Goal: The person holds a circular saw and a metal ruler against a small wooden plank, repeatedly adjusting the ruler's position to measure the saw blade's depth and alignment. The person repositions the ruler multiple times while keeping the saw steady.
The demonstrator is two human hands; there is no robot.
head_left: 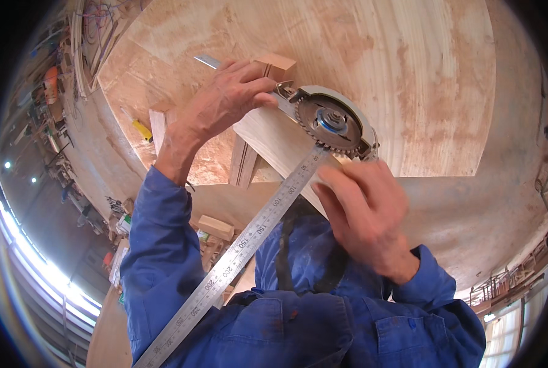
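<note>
Steel ruler (237, 251) meets toothed round saw blade (329, 122); both hands (363, 208) steady them.

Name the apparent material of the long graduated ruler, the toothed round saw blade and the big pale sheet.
Long graduated ruler: likely steel, brushed silver-grey sheen. Toothed round saw blade: dark metal with a dull, worn face. Big pale sheet: probably plywood, unfinished, visible grain.

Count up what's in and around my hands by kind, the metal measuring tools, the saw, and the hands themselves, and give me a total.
Steel rulers: 1, the long steel ruler running up to the blade
Circular saws: 1, the circular saw with its toothed blade exposed
Hands: 2, left hand on the saw side, right hand by the ruler
Total: 4
</note>
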